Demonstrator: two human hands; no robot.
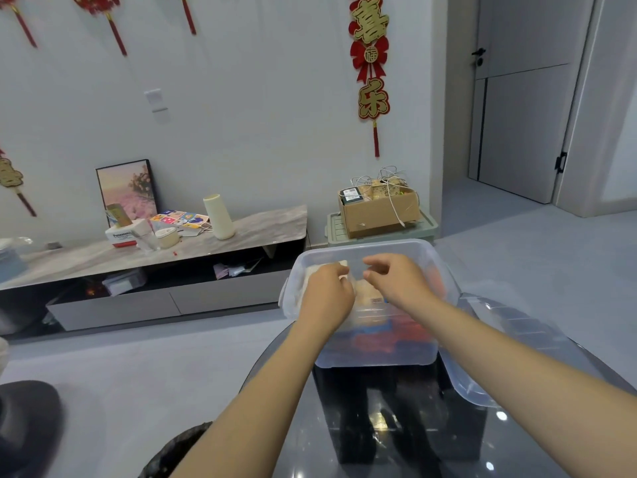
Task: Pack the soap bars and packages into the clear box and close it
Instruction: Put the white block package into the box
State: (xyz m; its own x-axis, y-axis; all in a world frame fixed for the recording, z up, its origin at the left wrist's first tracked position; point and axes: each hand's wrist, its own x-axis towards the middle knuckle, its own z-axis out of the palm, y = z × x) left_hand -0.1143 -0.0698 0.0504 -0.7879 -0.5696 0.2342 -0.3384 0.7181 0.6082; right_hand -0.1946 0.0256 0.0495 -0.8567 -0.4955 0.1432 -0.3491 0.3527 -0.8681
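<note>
The clear box (427,257) stands open on a glossy dark table (396,426) in front of me. Red and blue packages (389,336) show through its front wall, and a pale package (370,294) lies on top of them. Both of my hands are inside the box. My left hand (327,291) is curled on a cream soap bar (343,265) near the left wall. Beside it, my right hand (396,279) hovers with fingers bent and apart, and nothing is visibly in it. The clear lid (482,367) leans against the box's right side.
A low TV console (165,250) along the wall carries a white vase, a framed picture, boxes and cards. A cardboard box with cables (379,208) rests on a green crate behind the clear box. A dark round object (27,426) sits at lower left. Grey floor lies between.
</note>
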